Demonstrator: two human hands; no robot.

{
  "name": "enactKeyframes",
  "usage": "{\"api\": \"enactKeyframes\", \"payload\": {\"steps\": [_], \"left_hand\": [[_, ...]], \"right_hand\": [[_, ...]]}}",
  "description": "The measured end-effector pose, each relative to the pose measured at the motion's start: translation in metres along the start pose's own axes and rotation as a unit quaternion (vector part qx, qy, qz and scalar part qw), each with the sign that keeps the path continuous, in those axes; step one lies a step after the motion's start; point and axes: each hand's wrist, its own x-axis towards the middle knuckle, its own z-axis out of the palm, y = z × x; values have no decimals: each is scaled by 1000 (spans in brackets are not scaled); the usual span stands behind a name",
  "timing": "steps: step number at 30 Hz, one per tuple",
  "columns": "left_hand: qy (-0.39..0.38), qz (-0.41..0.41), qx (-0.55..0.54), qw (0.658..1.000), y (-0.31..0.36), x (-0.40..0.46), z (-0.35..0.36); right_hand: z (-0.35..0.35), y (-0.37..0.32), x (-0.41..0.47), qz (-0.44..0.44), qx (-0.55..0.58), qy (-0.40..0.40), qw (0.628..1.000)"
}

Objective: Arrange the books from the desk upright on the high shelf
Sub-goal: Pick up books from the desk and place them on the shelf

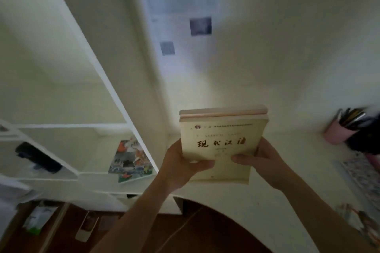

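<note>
Left hand point(181, 167) and right hand point(260, 159) each grip the near end of a two-book stack, cream book point(221, 146) in front, pink-edged book point(224, 111) behind it, held in the air above the white surface point(267, 201), white shelf unit point(107, 80) beyond-left.

Dim, blurred (edges warped, smeared)
</note>
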Motion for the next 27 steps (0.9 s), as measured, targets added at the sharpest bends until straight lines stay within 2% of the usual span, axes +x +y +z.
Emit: {"api": "enactKeyframes", "payload": {"steps": [4, 7, 11, 13, 15, 17, 18, 20, 21, 22, 25, 27], "left_hand": [[70, 122, 26, 990, 122, -38, -73], [117, 199, -23, 973, 195, -61, -118], [113, 274, -93, 951, 258, -84, -156], [125, 311, -73, 939, 281, -87, -164], [171, 346, -48, 921, 305, -81, -165], [214, 376, -38, 901, 332, -65, -158], [238, 390, -30, 889, 344, -53, -152], [306, 417, -7, 856, 366, -26, -138], [335, 429, 3, 839, 373, -12, -131], [359, 436, 10, 825, 380, 3, -123], [392, 451, 12, 802, 378, 40, -106], [395, 450, 22, 801, 370, 59, -98]], "right_hand": [[34, -124, -20, -112, 29, -40, 993], [59, -209, -33, -184, 53, -67, 979], [83, -295, -53, -249, 97, -86, 960], [85, -325, -51, -266, 97, -83, 955], [83, -354, -42, -282, 74, -63, 954], [81, -385, -29, -315, 59, -16, 947], [79, -398, -22, -343, 44, 42, 937], [78, -421, -7, -392, -48, 212, 894], [79, -428, -1, -409, -88, 273, 866], [81, -434, 3, -422, -109, 290, 852], [99, -434, 11, -379, -92, 168, 905], [102, -426, 20, -357, -125, 141, 915]]}}
